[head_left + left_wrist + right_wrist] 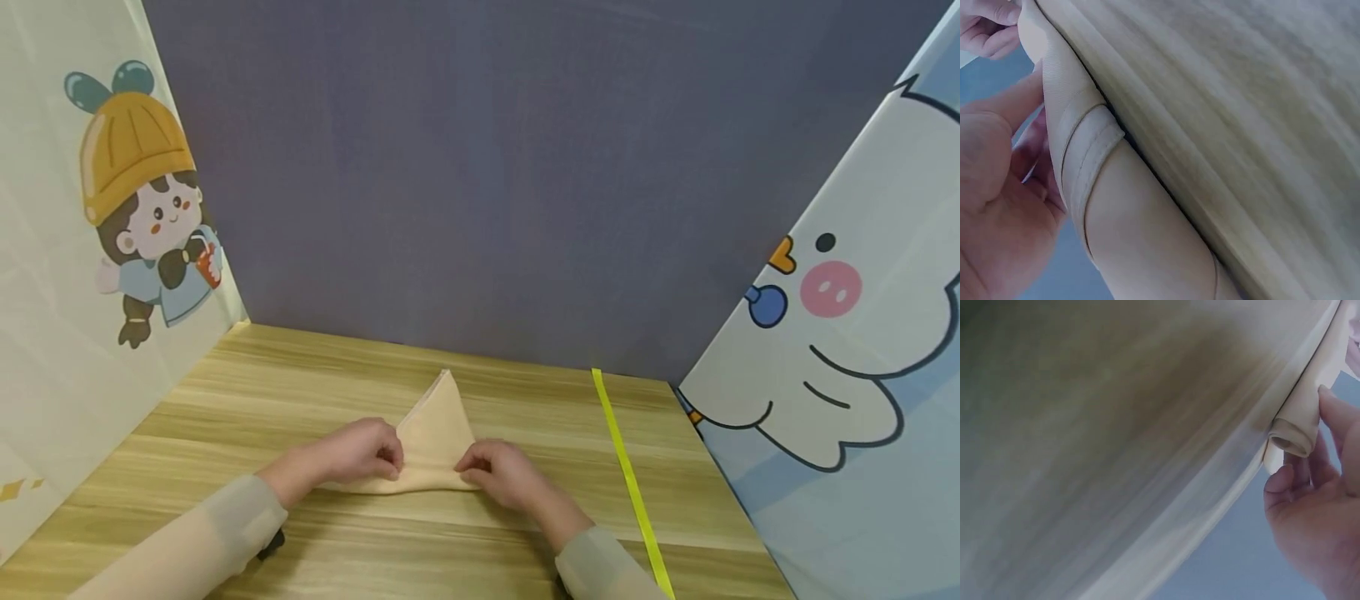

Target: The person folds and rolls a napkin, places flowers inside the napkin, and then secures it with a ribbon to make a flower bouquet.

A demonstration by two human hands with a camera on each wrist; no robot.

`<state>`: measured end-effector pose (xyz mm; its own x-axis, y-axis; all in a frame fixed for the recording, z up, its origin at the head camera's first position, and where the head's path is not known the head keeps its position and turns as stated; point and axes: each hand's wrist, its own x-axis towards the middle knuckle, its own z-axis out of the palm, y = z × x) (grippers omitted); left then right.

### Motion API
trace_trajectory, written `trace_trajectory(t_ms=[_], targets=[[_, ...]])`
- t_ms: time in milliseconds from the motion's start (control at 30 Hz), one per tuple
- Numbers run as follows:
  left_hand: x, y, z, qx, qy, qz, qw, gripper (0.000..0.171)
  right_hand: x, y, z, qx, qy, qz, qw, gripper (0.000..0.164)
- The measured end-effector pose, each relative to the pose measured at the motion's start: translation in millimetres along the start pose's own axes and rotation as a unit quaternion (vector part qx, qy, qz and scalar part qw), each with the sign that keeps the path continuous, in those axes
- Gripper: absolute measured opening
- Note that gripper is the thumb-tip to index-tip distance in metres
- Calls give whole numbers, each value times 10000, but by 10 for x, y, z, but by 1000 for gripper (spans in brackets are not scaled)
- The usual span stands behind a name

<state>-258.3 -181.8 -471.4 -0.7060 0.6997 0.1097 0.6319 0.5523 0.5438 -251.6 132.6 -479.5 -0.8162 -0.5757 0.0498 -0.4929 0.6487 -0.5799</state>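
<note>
A beige cloth napkin (435, 421) lies on the wooden table, its far part narrowing to a point that faces the back panel. Its near edge is rolled into a tube. My left hand (362, 452) pinches the roll towards its left side. In the left wrist view, a stitched hem crosses the rolled cloth (1141, 219), and the left thumb lies against it with fingers behind. On the right, my right hand (506, 475) grips the other end of the roll. The right wrist view shows coiled layers at the roll's end (1297, 434), between thumb and fingers.
A yellow tape strip (630, 475) runs down the table (360, 558) to the right of the hands. The dark grey panel (465, 183) rises behind the table. Printed cartoon panels stand at both sides.
</note>
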Motion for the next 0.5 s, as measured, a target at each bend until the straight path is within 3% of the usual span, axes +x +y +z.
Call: trace_trajectory(t_ms=[100,333,500], targets=[[-6,-12,-18,263,-32,310,9992,7,-4,-13,-5,-241,91,-104,9996,6],[-110,-21,-61,-399,-356,281,9982,27,-48,-57,-12,-746,149,-563,9955,13],[-137,17,-74,-349,-340,294,9984,18,-101,-40,-18,-793,104,-858,9931,26]])
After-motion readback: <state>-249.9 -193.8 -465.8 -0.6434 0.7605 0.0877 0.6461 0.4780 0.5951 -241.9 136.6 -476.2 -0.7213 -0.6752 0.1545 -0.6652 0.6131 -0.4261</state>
